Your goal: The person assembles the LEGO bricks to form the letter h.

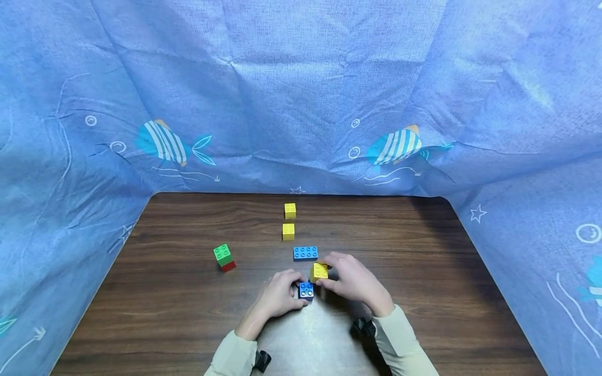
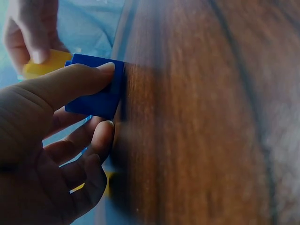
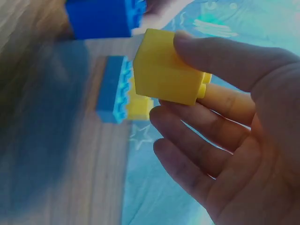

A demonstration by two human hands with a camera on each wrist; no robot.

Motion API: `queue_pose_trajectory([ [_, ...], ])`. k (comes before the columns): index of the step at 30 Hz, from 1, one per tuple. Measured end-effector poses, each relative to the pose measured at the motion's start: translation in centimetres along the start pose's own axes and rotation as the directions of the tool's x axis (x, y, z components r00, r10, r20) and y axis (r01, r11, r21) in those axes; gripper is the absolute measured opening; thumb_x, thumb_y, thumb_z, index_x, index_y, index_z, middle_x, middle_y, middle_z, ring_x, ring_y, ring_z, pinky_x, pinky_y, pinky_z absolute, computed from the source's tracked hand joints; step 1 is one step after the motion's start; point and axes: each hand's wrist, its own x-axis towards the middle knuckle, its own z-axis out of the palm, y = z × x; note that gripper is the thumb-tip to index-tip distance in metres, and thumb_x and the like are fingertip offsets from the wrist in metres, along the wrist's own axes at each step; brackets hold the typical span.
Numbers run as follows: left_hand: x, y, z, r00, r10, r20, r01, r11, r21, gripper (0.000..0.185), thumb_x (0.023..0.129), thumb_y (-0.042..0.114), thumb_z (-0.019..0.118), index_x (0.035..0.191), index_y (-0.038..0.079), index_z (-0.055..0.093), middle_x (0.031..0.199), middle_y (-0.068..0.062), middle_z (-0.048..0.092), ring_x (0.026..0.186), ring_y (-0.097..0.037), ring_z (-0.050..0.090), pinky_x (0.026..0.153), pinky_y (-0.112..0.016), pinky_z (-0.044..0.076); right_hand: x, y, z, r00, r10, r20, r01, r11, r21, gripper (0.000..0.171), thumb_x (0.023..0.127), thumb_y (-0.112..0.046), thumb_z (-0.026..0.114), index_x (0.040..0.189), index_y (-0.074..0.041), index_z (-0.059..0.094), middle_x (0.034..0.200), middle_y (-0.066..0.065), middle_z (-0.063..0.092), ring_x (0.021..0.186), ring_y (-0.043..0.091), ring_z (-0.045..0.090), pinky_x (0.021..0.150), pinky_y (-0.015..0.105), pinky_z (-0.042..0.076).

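Low on the dark wooden table, my left hand (image 1: 280,294) grips a dark blue toy brick (image 1: 306,291) between thumb and fingers. The left wrist view shows the thumb flat along the side of that blue brick (image 2: 93,86). Just up and to the right of it, my right hand (image 1: 352,278) pinches a yellow toy brick (image 1: 319,272) by its sides. In the right wrist view this yellow brick (image 3: 166,68) is held studs toward the palm side, its other fingers spread loosely. A longer light blue brick (image 1: 305,254) lies right behind the two hands.
Two more yellow bricks, a nearer one (image 1: 288,232) and a farther one (image 1: 290,211), stand toward the table's back edge. On the left a green brick (image 1: 223,254) sits with a red brick (image 1: 228,267) under it. A blue fish-print cloth (image 1: 301,104) surrounds the table (image 1: 400,235).
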Motion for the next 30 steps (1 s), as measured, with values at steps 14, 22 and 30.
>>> queue_pose_trajectory([
  [14,0.1,-0.2,-0.1,1.0,-0.022,0.018,0.022,0.999,-0.027,0.032,0.074,0.027,0.09,0.094,0.014,0.069,0.082,0.005,0.058,0.063,-0.003,0.047,0.057,-0.022,0.04,-0.1,-2.2,-0.6,0.995,-0.091,0.051,0.092,0.995,-0.03,0.034,0.088,-0.033,0.079,0.112,-0.01,0.071,0.102,-0.003,0.069,0.09,0.018,0.065,0.078,0.033,0.054],
  [22,0.1,-0.2,0.0,0.999,-0.032,0.02,0.033,0.999,-0.038,0.031,0.073,0.026,0.09,0.092,0.016,0.069,0.084,0.003,0.06,0.064,-0.004,0.047,0.057,-0.022,0.04,-0.2,-2.5,0.0,0.994,-0.077,0.081,0.08,0.996,-0.04,0.035,0.088,-0.033,0.08,0.114,-0.012,0.071,0.104,-0.003,0.069,0.092,0.019,0.065,0.079,0.033,0.054],
  [30,0.0,-0.2,-0.1,1.0,-0.012,0.009,0.012,0.999,-0.033,0.029,0.072,0.025,0.09,0.089,0.017,0.067,0.081,0.0,0.06,0.062,-0.003,0.046,0.055,-0.022,0.039,-0.2,-2.9,0.4,0.992,-0.094,0.088,0.1,0.993,-0.067,0.034,0.088,-0.033,0.08,0.115,-0.013,0.072,0.109,-0.002,0.07,0.096,0.016,0.065,0.084,0.035,0.055],
])
